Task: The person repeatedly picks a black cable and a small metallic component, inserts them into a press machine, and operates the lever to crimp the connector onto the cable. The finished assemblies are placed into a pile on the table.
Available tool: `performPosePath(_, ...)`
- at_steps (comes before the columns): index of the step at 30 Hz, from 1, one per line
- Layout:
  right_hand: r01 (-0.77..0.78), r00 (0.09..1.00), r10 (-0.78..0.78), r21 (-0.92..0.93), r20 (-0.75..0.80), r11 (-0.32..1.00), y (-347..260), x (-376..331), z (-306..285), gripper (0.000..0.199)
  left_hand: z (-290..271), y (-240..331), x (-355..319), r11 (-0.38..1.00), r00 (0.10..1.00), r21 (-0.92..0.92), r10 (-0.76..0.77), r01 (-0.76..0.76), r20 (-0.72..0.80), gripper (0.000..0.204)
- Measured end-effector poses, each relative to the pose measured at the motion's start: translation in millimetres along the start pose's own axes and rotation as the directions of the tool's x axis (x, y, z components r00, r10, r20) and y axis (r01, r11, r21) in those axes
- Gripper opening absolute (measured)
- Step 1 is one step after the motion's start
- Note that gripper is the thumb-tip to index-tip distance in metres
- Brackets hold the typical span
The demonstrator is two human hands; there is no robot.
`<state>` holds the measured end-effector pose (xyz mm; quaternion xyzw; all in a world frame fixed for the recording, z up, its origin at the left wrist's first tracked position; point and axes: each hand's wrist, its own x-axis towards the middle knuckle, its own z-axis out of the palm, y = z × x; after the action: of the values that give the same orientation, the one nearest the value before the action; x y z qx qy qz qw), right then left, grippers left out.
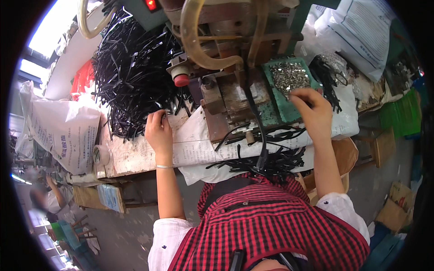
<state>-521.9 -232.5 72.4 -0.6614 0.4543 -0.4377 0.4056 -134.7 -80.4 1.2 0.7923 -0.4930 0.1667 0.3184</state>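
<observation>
My left hand is closed at the near edge of a large heap of black strips. Its fingers are curled together, and whatever they hold is too small to make out. Over the green tray my right hand has thumb and fingertips pinched beside a pile of small shiny metal pieces; what lies in the pinch cannot be seen. Between the hands stands a bench machine. One long black strip hangs from its middle toward me, ending in a ridged tip.
More black strips lie along the front edge by my apron. A red push button sticks out at the machine's left, under a curved clear hose. White sacks stand on the left; a wooden stool is at right.
</observation>
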Motion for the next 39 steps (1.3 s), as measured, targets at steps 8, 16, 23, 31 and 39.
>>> performPosePath(8,0.455,0.877,-0.461,-0.075,-0.134,0.887,-43,27,64,0.018,11,56,-7,0.783,0.976,-0.614,-0.198,0.1,-0.094,0.008)
performPosePath(16,0.188,0.98,-0.191,0.511,-0.048,0.839,-47,10,92,0.038,-82,153,44,0.224,0.972,-0.955,-0.084,-0.197,-0.22,0.012)
performPosePath(23,-0.077,0.99,-0.012,0.618,0.137,0.782,-73,10,85,0.054,-87,173,80,0.461,0.968,-0.854,0.06,-0.242,-0.242,0.016)
performPosePath(31,0.176,0.949,-0.197,0.105,0.245,0.979,-68,23,37,0.059,-57,193,32,0.467,0.612,-0.444,0.742,-0.764,-0.272,0.027)
performPosePath(39,0.071,0.974,-0.129,-0.289,-0.188,0.955,56,17,-17,0.024,-35,196,30,0.478,0.578,-0.342,0.754,-0.809,-0.313,0.029)
